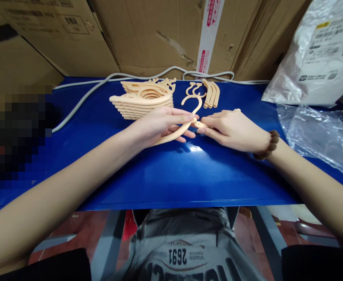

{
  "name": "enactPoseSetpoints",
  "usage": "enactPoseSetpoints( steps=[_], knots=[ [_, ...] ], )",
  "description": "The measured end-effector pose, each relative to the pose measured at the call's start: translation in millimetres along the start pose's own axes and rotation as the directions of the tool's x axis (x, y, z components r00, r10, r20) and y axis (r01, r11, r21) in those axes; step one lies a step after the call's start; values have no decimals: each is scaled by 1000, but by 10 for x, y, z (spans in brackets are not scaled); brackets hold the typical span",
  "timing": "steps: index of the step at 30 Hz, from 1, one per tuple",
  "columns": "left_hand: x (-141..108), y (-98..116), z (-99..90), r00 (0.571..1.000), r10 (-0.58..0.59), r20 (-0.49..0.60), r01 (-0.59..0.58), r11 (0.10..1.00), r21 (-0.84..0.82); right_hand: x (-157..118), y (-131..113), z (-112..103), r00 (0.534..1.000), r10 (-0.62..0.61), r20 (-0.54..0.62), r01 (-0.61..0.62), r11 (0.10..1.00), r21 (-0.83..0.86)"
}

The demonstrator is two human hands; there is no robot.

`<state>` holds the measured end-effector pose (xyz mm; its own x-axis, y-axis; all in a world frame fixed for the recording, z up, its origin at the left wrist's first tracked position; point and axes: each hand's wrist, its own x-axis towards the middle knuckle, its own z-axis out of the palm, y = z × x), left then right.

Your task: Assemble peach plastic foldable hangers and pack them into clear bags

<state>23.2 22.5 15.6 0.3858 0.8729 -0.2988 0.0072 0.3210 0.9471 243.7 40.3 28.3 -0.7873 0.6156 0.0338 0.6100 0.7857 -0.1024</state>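
Pale hanger (174,136) pinched at its joint above the blue bench (218,175)

The hanger is in the middle of the scene, nearer than the other cream parts, its hook (200,103) pointing to the far side. The left hand (160,123) pinches it between thumb and fingers near the base of the hook, the lower fingers loosely spread beneath. The right hand (236,130) pinches the end of a separate-looking arm piece (200,125) close to that joint; whether the two parts have locked is too small to tell.

The step in hand looks like fitting the arm piece to the hub. It would be done well with the left grip firm beside the joint, the two ends lined up before any pressure, and the push kept straight so that the thin plastic does not twist. Fingertips are best held off the seam itself.

Counted: one hanger between the hands, and one stack of hangers (142,103) on the far left, at least six edges showing, the full number unclear. On the far right lie three loose arms (212,93) that can be told apart, and at least two loose hooks (191,86), perhaps a third. Farther right stand one labelled plastic bag (314,62) and, nearer, clear wrapping (314,132).
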Motion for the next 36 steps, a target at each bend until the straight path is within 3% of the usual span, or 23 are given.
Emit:
enactPoseSetpoints(
  steps=[17, 32, 36],
  knots=[
    [-1, 7, 11, 999, -17, -37, 16, 1000, -12, -7, 87, 33, 986, -114, -122, 111, 993, -29],
    [2, -53, 43, 993, 80, -84, -70, 992, 109, 8, 35, 41, 997, -54, -58, 52, 998, -31],
    [-1, -69, 53, 993, 91, -78, -82, 990, 116, 7, -7, 32, 1000, 22, -15, -23, 997, -78]
  ],
)
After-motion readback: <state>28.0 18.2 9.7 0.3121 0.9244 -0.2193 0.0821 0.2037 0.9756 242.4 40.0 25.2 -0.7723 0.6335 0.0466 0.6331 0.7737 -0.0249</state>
